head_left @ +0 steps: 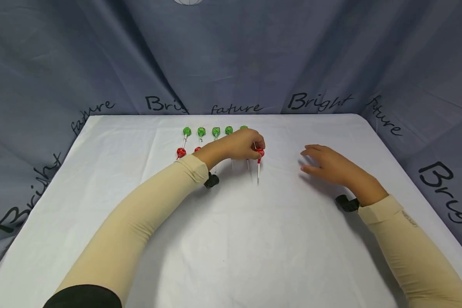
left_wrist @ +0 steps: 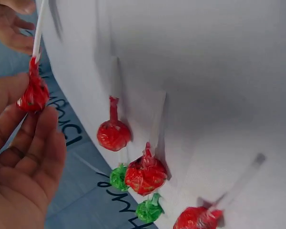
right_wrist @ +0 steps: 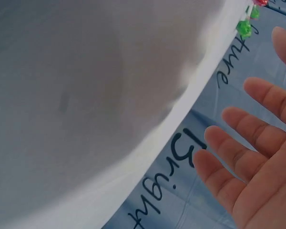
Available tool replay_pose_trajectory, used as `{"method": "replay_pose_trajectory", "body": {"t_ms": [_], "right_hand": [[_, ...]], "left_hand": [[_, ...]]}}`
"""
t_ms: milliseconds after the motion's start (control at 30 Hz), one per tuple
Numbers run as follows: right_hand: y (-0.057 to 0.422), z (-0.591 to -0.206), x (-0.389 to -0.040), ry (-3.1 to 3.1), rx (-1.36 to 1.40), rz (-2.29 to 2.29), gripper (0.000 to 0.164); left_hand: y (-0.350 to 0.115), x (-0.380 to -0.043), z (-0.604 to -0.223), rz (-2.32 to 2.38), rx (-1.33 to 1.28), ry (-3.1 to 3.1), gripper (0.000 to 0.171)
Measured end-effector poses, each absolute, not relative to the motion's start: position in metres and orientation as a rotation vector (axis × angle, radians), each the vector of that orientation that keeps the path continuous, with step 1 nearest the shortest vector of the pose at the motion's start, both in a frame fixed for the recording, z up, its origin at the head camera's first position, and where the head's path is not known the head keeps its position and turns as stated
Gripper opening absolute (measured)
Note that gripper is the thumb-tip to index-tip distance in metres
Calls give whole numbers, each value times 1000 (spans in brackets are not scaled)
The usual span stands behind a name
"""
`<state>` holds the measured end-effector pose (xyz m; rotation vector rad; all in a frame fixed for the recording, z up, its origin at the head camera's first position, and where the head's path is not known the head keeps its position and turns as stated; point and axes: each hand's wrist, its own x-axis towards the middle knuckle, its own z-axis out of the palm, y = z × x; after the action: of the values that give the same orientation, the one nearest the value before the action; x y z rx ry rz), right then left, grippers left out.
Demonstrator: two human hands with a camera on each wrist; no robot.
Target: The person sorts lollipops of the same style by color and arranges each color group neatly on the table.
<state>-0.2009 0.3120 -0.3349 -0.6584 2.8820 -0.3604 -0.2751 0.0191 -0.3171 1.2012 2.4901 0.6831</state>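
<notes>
My left hand (head_left: 241,144) pinches a red-wrapped lollipop (left_wrist: 34,97) by its candy head, between thumb and fingers. Its white stick points down toward the near side in the head view. Behind and under that hand lies a row of green lollipops (head_left: 202,132), with red lollipops (head_left: 181,152) in a nearer row. The left wrist view shows several red ones, including a red lollipop (left_wrist: 146,175) close to a green lollipop (left_wrist: 148,209). My hand and forearm hide part of both rows. Off to the right, my right hand (head_left: 326,166) hovers over the table with fingers extended and holds nothing.
A white cloth covers the table (head_left: 254,248). Its far edge meets a grey-blue curtain (head_left: 231,55) with black lettering. A dark wrist camera (head_left: 211,180) is on the left wrist, and another camera (head_left: 347,203) is on the right.
</notes>
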Motion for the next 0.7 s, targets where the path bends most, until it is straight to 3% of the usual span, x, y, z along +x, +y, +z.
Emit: {"method": "replay_pose_trajectory", "body": {"t_ms": [267, 700], "right_hand": [[330, -334, -188, 2913, -610, -340, 52], [328, -335, -189, 2920, -619, -356, 52]], "left_hand": [[45, -292, -329, 613, 1107, 2618, 24], [43, -301, -345, 516, 912, 2708, 20]]}}
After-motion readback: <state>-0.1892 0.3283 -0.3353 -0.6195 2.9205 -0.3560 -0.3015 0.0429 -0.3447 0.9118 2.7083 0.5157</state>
